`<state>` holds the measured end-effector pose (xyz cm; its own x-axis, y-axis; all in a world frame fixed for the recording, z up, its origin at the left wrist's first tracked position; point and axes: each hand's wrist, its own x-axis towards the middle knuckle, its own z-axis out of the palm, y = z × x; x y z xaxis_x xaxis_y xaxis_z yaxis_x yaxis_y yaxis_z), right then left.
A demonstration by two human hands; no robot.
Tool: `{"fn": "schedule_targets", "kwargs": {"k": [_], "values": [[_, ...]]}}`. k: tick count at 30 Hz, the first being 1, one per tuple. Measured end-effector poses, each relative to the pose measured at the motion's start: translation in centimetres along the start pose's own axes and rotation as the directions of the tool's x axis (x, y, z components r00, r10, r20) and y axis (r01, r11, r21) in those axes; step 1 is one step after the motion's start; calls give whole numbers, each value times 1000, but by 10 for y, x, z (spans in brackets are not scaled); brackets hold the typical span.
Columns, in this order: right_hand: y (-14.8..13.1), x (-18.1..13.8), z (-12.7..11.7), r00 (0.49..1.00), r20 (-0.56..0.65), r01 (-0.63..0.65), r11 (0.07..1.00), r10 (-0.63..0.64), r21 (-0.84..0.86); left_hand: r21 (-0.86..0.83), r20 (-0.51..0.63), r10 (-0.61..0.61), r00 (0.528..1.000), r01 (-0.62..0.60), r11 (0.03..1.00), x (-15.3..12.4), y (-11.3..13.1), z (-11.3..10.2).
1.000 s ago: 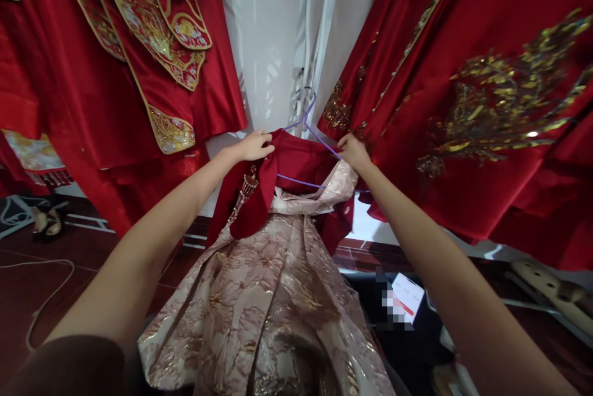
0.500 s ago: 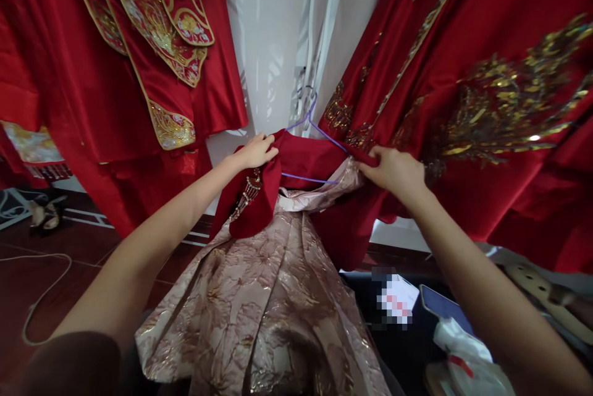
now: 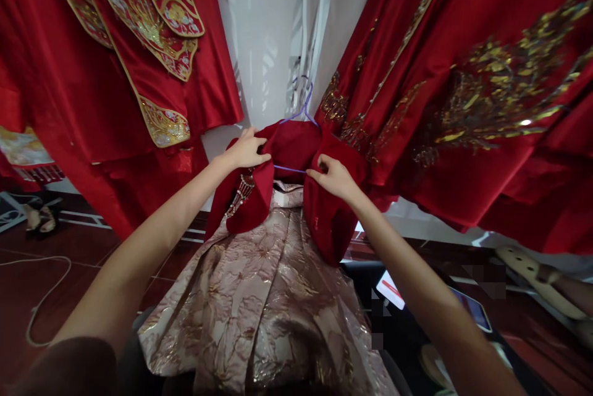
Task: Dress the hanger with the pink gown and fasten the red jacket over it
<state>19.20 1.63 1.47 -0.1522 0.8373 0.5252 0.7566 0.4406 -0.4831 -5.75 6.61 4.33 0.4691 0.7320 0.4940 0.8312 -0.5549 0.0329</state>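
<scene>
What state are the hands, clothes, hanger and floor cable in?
Left hand, gripping one front edge of the jacket
Right hand, pinching the opposite edge
Red jacket, front open, on the hanger
Purple hanger, hook up, crossbar showing
Pale patterned garment, spread below, creased
Red dresses, hanging both sides
Cable, loose, curved

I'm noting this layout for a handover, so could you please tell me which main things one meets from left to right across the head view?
Strappy shoes, gold-embroidered panel corner, left hand, purple hanger, right hand, gold sequin embroidery.
</scene>
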Motion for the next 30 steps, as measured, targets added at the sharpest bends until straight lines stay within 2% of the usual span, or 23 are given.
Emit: {"fn": "schedule_targets", "kwargs": {"k": [3, 4, 7, 10, 13, 15, 18, 19, 21, 23, 27, 30], "values": [[14, -16, 2, 995, -101, 1, 997, 7, 80, -35, -197, -94, 976, 88, 995, -20, 19, 8], [15, -17, 6, 994, -109, 7, 992, 7, 126, -53, -225, -129, 966, 120, 991, -25, 29, 11], [6, -8, 22, 994, -80, 91, 946, -69, 312, -112, -164, -151, 975, 134, 985, -31, 56, 21], [-8, 7, 38, 987, -76, 160, 828, -141, 538, -196, -87, -46, 995, 28, 980, -28, 72, 31], [-10, 12, 44, 991, 8, 91, 707, -136, 701, -345, -104, -51, 993, 12, 938, -28, 74, 43], [-5, 7, 44, 987, 77, 38, 671, -142, 741, -540, -155, -162, 974, 54, 840, -33, 72, 52], [4, -2, 40, 983, 79, 55, 670, -167, 740, -829, -185, -371, 910, 58, 557, -41, 71, 67], [6, -4, 39, 983, 62, 74, 679, -174, 730, -875, -177, -410, 895, 48, 482, -42, 72, 71], [8, -7, 37, 981, 41, 108, 710, -190, 696, -906, -169, -432, 886, 33, 421, -44, 74, 76], [7, -9, 35, 976, 26, 146, 741, -215, 656, -893, -190, -411, 891, 18, 450, -44, 74, 76], [4, -10, 33, 966, -12, 209, 757, -258, 619, -798, -233, -315, 920, 4, 602, -44, 73, 65], [1, -12, 30, 963, -14, 226, 780, -269, 584, -749, -245, -289, 925, 9, 663, -46, 72, 55]]}}
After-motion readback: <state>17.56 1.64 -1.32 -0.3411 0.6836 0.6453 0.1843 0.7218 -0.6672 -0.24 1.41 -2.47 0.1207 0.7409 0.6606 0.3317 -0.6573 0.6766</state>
